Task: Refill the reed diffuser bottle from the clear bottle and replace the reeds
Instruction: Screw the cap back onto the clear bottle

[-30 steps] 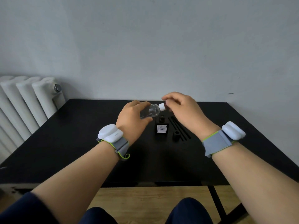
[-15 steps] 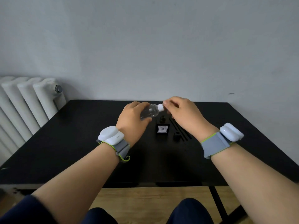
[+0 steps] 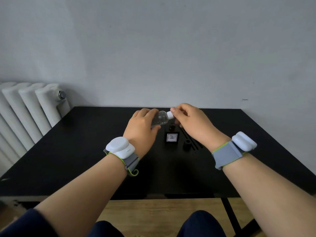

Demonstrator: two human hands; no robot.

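Left grip [image 3: 142, 127] holds clear bottle [image 3: 159, 119], cap [image 3: 170, 115] rightward

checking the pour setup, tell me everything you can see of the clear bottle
The clear bottle is small, see-through, plastic-looking, with a rounded shoulder and a white cap on its neck. It hangs in the air, tipped nearly on its side, cap to the right, above the diffuser bottle. The left hand grips its body; the right hand pinches the cap. Any liquid inside cannot be made out.
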